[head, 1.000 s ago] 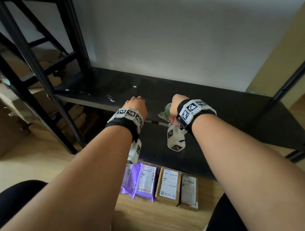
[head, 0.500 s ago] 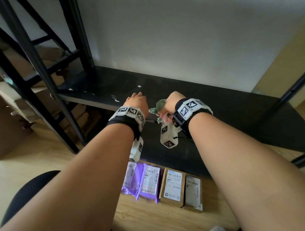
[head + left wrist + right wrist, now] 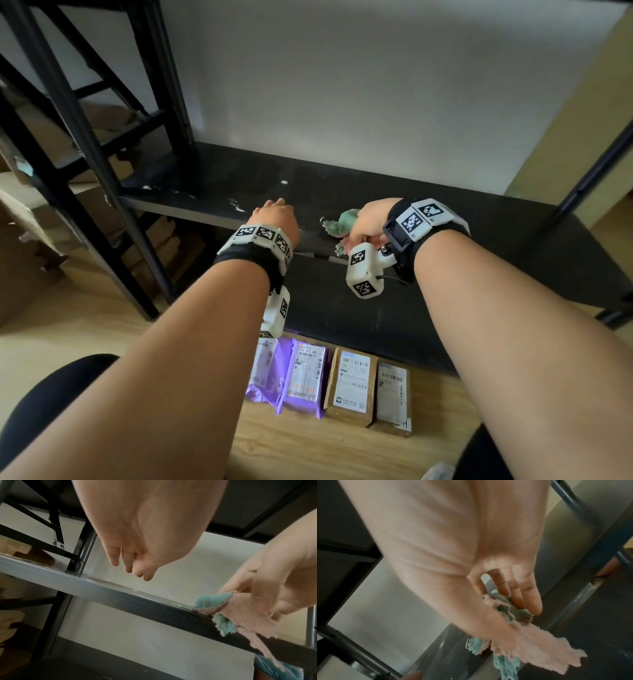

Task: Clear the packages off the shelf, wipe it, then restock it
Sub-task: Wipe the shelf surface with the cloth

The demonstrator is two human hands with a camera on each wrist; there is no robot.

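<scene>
The black shelf [image 3: 394, 192] spans the head view from 9 to 3 o'clock, its top bare of packages and marked with pale smears and specks toward 11 o'clock. Below its front edge, on the wooden floor [image 3: 308, 452] at 6 o'clock, four packages lie side by side: two purple mailers [image 3: 291, 377] and two brown boxes [image 3: 370, 387], all label-up. Clearing looks done; the wiping step appears to be the one in hand.

The right hand [image 3: 368, 219], just right of centre at the shelf's front edge, has its fingers curled round a bunched cloth [image 3: 339, 224], green and pink, which pokes out toward 9 o'clock. In the left wrist view the cloth [image 3: 228, 609] touches the front lip of the shelf [image 3: 120, 595] and hangs over it; in the right wrist view the fingers [image 3: 522, 595] press into its wad [image 3: 513, 609].

The left hand [image 3: 274, 219] hovers just left of it over the front edge, holding nothing; its fingers [image 3: 130, 563] hang loose and slightly bent, clear of the shelf.

The next move probably calls for dragging the cloth toward the smears at 11 o'clock with steady downward pressure, keeping the wad bunched so it does not slip off the lip. Restocking from the floor is not yet begun.
</scene>
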